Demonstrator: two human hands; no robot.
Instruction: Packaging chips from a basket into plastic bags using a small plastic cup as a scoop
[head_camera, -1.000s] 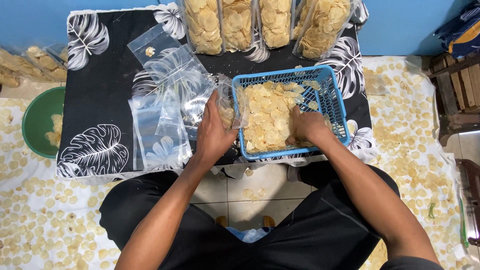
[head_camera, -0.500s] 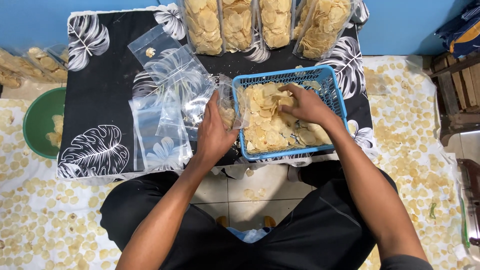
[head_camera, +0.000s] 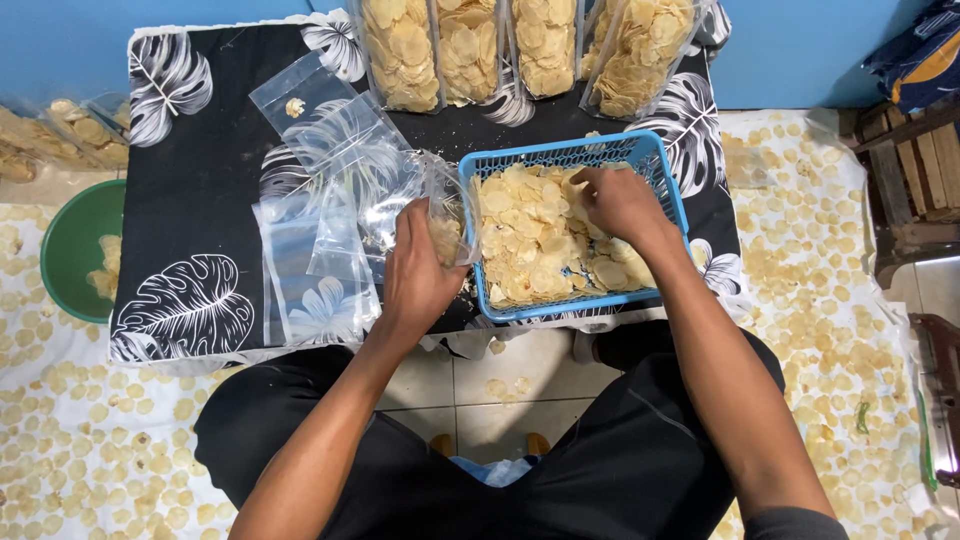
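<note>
Reaching into the blue basket, right hand curled over chips. Left hand pinches a clear bag open, touching the basket's left wall, on the bench.

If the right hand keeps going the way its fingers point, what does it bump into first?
The right hand points up and left across the blue basket. It would probably meet the chips piled there first, then the basket's far rim, though depth is hard to judge.
</note>
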